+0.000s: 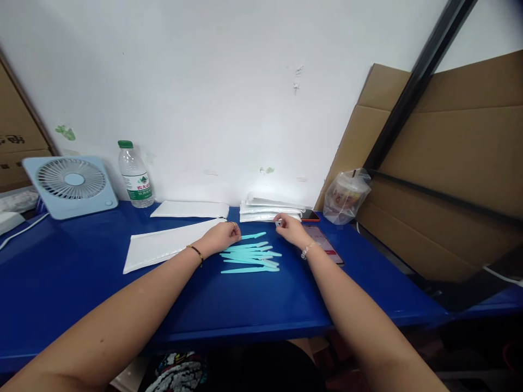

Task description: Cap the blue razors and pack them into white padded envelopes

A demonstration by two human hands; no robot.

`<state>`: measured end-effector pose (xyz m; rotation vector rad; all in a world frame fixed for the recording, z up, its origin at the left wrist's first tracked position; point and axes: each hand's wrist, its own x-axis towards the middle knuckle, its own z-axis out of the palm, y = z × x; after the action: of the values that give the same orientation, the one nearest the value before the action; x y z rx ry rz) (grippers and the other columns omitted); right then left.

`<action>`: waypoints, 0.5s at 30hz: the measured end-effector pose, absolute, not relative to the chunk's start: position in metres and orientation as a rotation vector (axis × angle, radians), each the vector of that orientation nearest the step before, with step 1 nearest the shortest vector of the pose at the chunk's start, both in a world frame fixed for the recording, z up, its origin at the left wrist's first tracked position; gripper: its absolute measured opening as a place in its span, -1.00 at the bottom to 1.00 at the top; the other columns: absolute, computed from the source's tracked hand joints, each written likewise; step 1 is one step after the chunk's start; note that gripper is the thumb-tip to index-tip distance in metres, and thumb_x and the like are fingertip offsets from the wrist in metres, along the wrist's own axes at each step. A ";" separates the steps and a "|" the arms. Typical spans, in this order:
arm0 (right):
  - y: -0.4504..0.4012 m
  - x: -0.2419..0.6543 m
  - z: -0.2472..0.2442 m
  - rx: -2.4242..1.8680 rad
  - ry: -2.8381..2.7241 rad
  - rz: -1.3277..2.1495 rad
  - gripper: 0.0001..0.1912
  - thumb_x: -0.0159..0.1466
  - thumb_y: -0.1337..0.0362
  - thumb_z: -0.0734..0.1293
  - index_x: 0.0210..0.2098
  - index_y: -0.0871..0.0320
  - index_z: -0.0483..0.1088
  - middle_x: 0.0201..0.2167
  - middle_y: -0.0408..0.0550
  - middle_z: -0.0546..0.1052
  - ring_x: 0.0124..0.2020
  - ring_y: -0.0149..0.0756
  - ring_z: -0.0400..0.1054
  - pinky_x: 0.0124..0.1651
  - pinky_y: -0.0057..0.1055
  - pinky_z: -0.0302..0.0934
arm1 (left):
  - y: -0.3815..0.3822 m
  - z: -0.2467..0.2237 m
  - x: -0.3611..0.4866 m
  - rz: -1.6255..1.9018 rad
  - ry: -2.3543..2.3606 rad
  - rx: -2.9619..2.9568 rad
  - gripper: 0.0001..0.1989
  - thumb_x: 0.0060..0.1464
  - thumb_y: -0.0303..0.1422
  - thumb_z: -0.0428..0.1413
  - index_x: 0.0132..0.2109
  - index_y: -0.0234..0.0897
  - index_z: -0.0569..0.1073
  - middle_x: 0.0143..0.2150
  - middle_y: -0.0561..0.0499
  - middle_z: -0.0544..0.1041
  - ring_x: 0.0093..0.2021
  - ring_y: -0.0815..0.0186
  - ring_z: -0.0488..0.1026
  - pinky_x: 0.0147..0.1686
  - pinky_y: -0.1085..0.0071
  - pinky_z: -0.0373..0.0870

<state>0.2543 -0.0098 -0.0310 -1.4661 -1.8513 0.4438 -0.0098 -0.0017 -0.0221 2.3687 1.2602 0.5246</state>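
Note:
My left hand (223,238) pinches the left end of a thin turquoise stick (254,236), whose tip points right. My right hand (291,228) has its thumb and index finger together around a small whitish piece (279,223), too small to make out. Below and between the hands, several turquoise sticks (249,254) lie in a loose, overlapping pile on the blue table (245,305). A long white packet (155,247) lies beside my left wrist. Behind my right hand is a stack of white packets (265,209).
Another white packet (190,209) lies near the wall, by a water bottle (137,177) and a light blue fan (73,185). To the right are a phone (327,247), a second phone (310,215), a bagged cup (346,196) and cardboard (453,158).

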 end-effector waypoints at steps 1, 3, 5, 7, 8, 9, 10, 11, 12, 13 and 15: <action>-0.011 0.255 -0.029 -1.406 -1.725 0.595 -0.79 0.04 0.41 0.23 -0.30 0.12 0.30 -0.59 -0.25 0.36 -0.60 -0.41 0.29 -0.50 -0.50 0.13 | -0.001 -0.022 -0.011 0.534 1.256 2.331 -0.76 -0.02 -0.17 0.03 -0.35 -0.24 0.44 -0.42 0.01 0.49 -0.44 0.32 0.37 -0.50 0.47 0.21; -0.012 0.256 -0.025 -1.276 -1.529 0.833 -0.82 0.04 0.36 0.25 -0.32 0.13 0.26 -0.57 -0.24 0.41 -0.61 -0.44 0.31 -0.56 -0.54 0.10 | -0.001 -0.022 -0.012 0.541 1.245 2.276 -0.74 -0.04 -0.14 0.04 -0.34 -0.25 0.43 -0.42 0.02 0.48 -0.45 0.32 0.37 -0.50 0.47 0.22; -0.013 0.254 -0.023 -1.166 -1.451 0.987 -0.81 0.03 0.32 0.29 -0.33 0.15 0.26 -0.52 -0.20 0.46 -0.59 -0.45 0.34 -0.56 -0.56 0.11 | 0.000 -0.022 -0.013 0.543 1.231 2.243 -0.72 -0.05 -0.12 0.05 -0.33 -0.25 0.43 -0.42 0.02 0.47 -0.44 0.33 0.36 -0.50 0.47 0.24; -0.013 0.252 -0.022 -1.110 -1.472 1.065 -0.80 0.01 0.31 0.33 -0.35 0.17 0.28 -0.51 -0.17 0.48 -0.57 -0.46 0.35 -0.55 -0.57 0.12 | 0.001 -0.022 -0.013 0.549 1.221 2.225 -0.71 -0.06 -0.12 0.06 -0.34 -0.25 0.43 -0.43 0.03 0.46 -0.44 0.33 0.36 -0.50 0.47 0.24; -0.014 0.250 -0.022 -1.097 -1.497 1.088 -0.80 0.01 0.31 0.34 -0.36 0.18 0.29 -0.51 -0.16 0.49 -0.57 -0.47 0.35 -0.54 -0.58 0.12 | 0.001 -0.022 -0.012 0.551 1.218 2.222 -0.71 -0.06 -0.12 0.06 -0.34 -0.26 0.43 -0.44 0.03 0.46 -0.45 0.33 0.35 -0.50 0.47 0.24; -0.014 0.248 -0.023 -1.088 -1.522 1.101 -0.81 0.01 0.30 0.35 -0.36 0.19 0.30 -0.51 -0.16 0.49 -0.57 -0.47 0.35 -0.54 -0.58 0.12 | 0.002 -0.022 -0.012 0.552 1.213 2.221 -0.72 -0.06 -0.12 0.07 -0.34 -0.26 0.43 -0.45 0.04 0.45 -0.46 0.34 0.35 -0.51 0.48 0.23; -0.015 0.246 -0.023 -1.081 -1.544 1.108 -0.81 0.02 0.30 0.35 -0.36 0.19 0.31 -0.51 -0.16 0.49 -0.56 -0.47 0.35 -0.54 -0.58 0.12 | 0.002 -0.022 -0.012 0.552 1.208 2.221 -0.72 -0.06 -0.12 0.07 -0.35 -0.26 0.43 -0.46 0.04 0.44 -0.46 0.34 0.34 -0.52 0.48 0.23; -0.015 0.244 -0.024 -1.073 -1.561 1.111 -0.81 0.03 0.30 0.36 -0.36 0.18 0.31 -0.51 -0.16 0.49 -0.55 -0.47 0.35 -0.54 -0.58 0.12 | 0.002 -0.021 -0.012 0.552 1.202 2.219 -0.72 -0.06 -0.12 0.07 -0.35 -0.26 0.43 -0.47 0.04 0.43 -0.46 0.35 0.34 -0.52 0.48 0.23; -0.016 0.243 -0.025 -1.065 -1.575 1.115 -0.81 0.03 0.29 0.36 -0.35 0.18 0.32 -0.49 -0.16 0.49 -0.54 -0.47 0.36 -0.53 -0.57 0.13 | 0.001 -0.021 -0.012 0.551 1.197 2.217 -0.72 -0.06 -0.13 0.07 -0.35 -0.26 0.43 -0.47 0.05 0.43 -0.46 0.35 0.33 -0.52 0.48 0.23; -0.016 0.242 -0.025 -1.057 -1.587 1.118 -0.80 0.04 0.28 0.36 -0.34 0.18 0.32 -0.48 -0.16 0.49 -0.53 -0.47 0.36 -0.52 -0.57 0.14 | 0.001 -0.020 -0.012 0.550 1.195 2.215 -0.72 -0.06 -0.13 0.07 -0.35 -0.27 0.43 -0.47 0.04 0.43 -0.46 0.35 0.33 -0.51 0.48 0.23; -0.017 0.240 -0.025 -1.048 -1.608 1.117 -0.79 0.04 0.28 0.37 -0.33 0.18 0.33 -0.47 -0.16 0.48 -0.52 -0.46 0.37 -0.50 -0.56 0.16 | 0.000 -0.019 -0.012 0.546 1.199 2.210 -0.72 -0.06 -0.13 0.08 -0.34 -0.27 0.43 -0.46 0.04 0.43 -0.45 0.35 0.33 -0.50 0.48 0.24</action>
<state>0.2404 -0.0170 -0.0247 -1.0481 -1.6085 1.1172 -0.0118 0.0003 -0.0193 2.2101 1.1986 0.5458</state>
